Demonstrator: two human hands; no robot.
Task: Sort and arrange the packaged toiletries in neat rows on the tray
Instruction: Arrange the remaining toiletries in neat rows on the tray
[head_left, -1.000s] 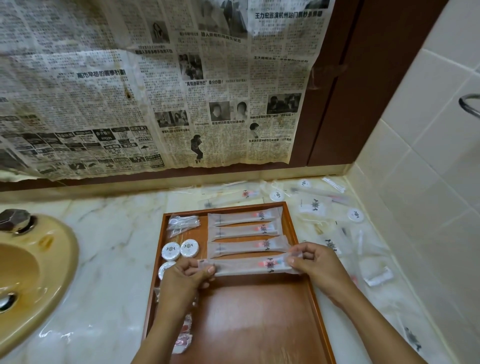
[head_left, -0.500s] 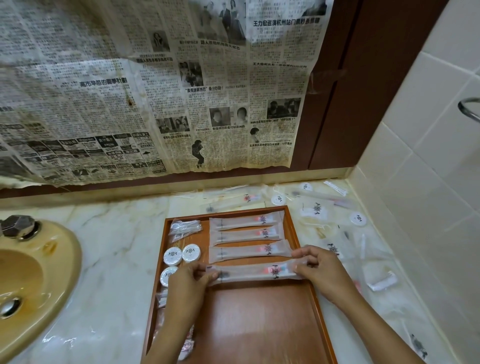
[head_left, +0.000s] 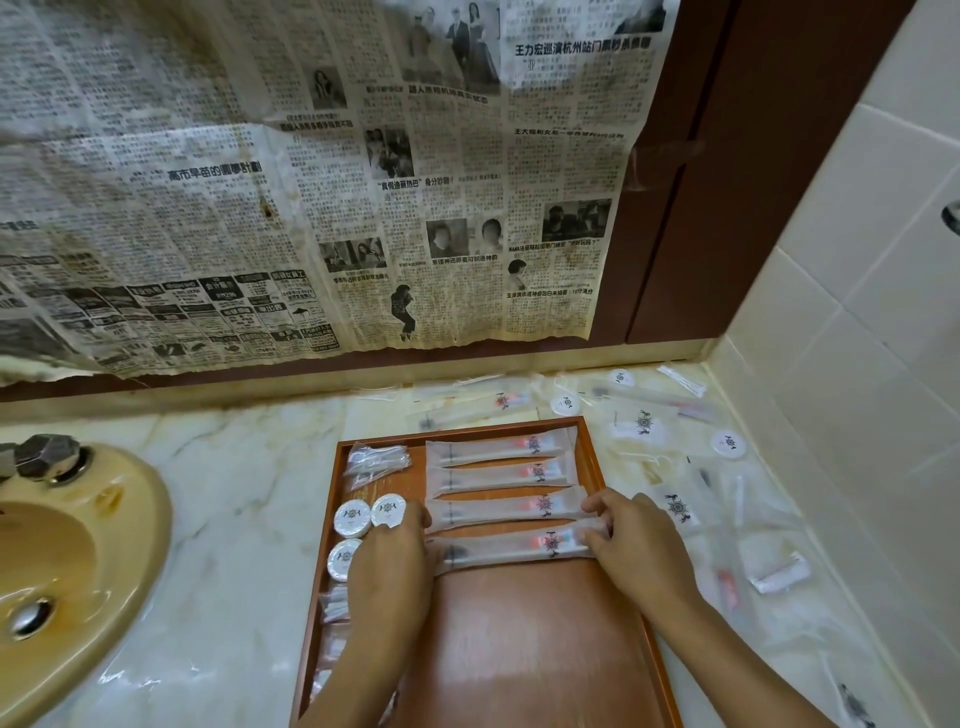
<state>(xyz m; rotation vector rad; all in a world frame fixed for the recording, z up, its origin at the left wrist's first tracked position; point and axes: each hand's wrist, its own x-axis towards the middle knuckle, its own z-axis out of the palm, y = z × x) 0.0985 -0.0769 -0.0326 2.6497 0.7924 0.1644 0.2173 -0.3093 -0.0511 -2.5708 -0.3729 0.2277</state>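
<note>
A wooden tray (head_left: 524, 649) lies on the marble counter. Three long toothbrush packets (head_left: 498, 475) sit in a row at its far end. A fourth toothbrush packet (head_left: 511, 548) lies just below them, held at both ends: my left hand (head_left: 389, 566) grips its left end, my right hand (head_left: 631, 540) pinches its right end. Three round white soap packs (head_left: 353, 517) and a clear packet of cotton buds (head_left: 376, 460) lie along the tray's left side. More small packets (head_left: 332, 608) lie below them, partly hidden by my left arm.
Several loose packaged toiletries (head_left: 644, 423) are scattered on the counter behind and right of the tray. A yellow sink (head_left: 67, 571) with a tap knob (head_left: 47, 454) is at the left. Newspaper (head_left: 311, 182) covers the wall; a tiled wall (head_left: 857, 312) stands right.
Both hands have moved the fourth toothbrush packet up the tray, closer to the third packet in the row.
</note>
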